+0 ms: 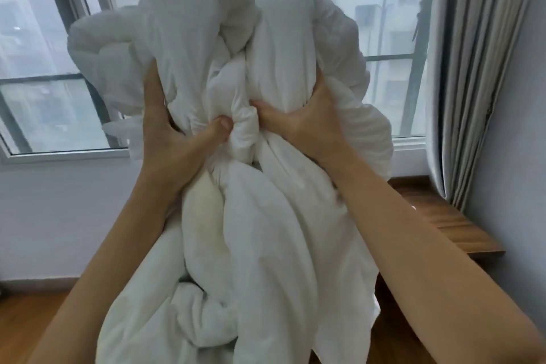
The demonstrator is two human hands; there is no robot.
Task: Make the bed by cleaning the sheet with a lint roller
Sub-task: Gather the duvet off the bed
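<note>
Fingers of both hands (298, 124) vanish inside bunched duvet (266, 216).

head view, close, facing forward toward window (384, 23)

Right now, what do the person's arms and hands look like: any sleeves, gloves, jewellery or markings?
Both forearms are bare as far as the frame shows; no sleeve edge is in view. The left hand and the right hand wear no gloves. No watch, bracelet or ring shows on the visible wrists and fingers, though most fingers are hidden. No markings are visible.
</note>
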